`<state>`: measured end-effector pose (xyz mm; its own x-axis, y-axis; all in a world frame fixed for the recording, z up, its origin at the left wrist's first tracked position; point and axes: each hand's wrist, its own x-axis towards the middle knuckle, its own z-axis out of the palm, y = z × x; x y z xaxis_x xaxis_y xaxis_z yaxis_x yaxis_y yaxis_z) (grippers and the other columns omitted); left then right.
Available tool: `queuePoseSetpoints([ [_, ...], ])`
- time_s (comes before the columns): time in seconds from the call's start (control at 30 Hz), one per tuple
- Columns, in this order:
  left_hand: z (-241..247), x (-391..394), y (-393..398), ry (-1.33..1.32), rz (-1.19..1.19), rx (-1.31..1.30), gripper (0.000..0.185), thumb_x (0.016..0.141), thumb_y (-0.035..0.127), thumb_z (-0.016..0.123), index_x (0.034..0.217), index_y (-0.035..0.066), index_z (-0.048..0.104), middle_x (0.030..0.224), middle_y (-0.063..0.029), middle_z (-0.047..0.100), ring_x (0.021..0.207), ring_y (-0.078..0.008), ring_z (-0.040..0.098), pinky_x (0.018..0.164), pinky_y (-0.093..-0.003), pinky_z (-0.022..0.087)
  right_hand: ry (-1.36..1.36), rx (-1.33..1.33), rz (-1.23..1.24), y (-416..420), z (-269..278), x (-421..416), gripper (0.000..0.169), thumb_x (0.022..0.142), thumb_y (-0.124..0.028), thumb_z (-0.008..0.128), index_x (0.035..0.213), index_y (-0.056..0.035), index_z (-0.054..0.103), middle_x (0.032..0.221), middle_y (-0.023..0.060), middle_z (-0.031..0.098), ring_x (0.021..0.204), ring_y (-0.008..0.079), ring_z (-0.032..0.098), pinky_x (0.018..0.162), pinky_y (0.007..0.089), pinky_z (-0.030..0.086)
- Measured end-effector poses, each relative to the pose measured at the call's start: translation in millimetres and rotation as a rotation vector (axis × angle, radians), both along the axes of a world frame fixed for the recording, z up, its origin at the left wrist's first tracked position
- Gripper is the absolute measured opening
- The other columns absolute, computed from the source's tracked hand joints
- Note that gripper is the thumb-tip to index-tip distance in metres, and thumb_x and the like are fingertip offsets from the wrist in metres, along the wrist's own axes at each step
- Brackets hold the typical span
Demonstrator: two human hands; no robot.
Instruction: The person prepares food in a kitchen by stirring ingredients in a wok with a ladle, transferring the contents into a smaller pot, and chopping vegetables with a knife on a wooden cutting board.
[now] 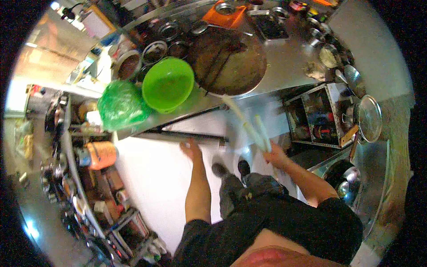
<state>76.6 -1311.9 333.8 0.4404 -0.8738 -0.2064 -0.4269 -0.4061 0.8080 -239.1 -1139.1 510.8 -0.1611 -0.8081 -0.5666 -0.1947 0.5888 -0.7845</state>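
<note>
My left hand (pixel 192 151) reaches forward over the pale floor with nothing in it, its fingers apart, just short of the counter's edge. In my right hand (pixel 277 156) are long, pale green-white strips (pixel 252 132), blurred by motion; what they are I cannot tell. One strip extends up to the counter's edge by a large round pan (pixel 230 63). Dark long-handled utensils lie across this pan. Left of the pan, a bright green plastic bowl (pixel 168 84) sits beside a green plastic bag (pixel 124 106) on the metal counter (pixel 283 73).
Bowls and pots line the counter's back, near an orange item (pixel 224 15) and a black tray (pixel 271 26). A metal-framed shelf (pixel 317 116) stands at right, with a glass lid (pixel 369 118) and a wok (pixel 340 177) nearby. Loaded shelves with an orange container (pixel 102 155) run along the left.
</note>
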Motion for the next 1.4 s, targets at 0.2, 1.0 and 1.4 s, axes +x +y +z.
queuePoseSetpoints([
  [0.2, 89, -24, -146, 1.104, 0.274, -0.002, 0.076, 0.086, 0.056, 0.059, 0.14, 0.01, 0.033, 0.14, -0.0158, 0.04, 0.12, -0.0349, 0.046, 0.091, -0.0508, 0.043, -0.105, -0.153, -0.169, -6, 50, -33, 0.042, 0.084, -0.004, 0.051, 0.125, -0.0055, 0.043, 0.07, 0.0006, 0.05, 0.056, 0.0097, 0.049, 0.049, 0.0273, 0.043],
  [1.0, 119, -534, -148, 1.07, -0.396, 0.759, 0.04, 0.087, 0.038, 0.065, 0.109, 0.006, 0.056, 0.092, -0.0112, 0.062, 0.074, -0.024, 0.064, 0.054, -0.0367, 0.057, -0.026, -0.416, -1.014, -54, 80, -165, 0.027, 0.083, -0.004, 0.056, 0.108, -0.0039, 0.046, 0.075, 0.0037, 0.05, 0.057, 0.0111, 0.05, 0.048, 0.025, 0.042],
  [1.4, 171, -266, -230, -0.815, -0.798, -0.195, 0.048, 0.082, 0.023, 0.062, 0.124, 0.001, 0.052, 0.125, -0.022, 0.051, 0.113, -0.0403, 0.047, 0.094, -0.0486, 0.04, 0.154, -0.236, -0.527, -125, -15, -222, 0.037, 0.083, -0.006, 0.056, 0.118, -0.0028, 0.046, 0.076, 0.0019, 0.052, 0.058, 0.0092, 0.05, 0.049, 0.0258, 0.042],
])
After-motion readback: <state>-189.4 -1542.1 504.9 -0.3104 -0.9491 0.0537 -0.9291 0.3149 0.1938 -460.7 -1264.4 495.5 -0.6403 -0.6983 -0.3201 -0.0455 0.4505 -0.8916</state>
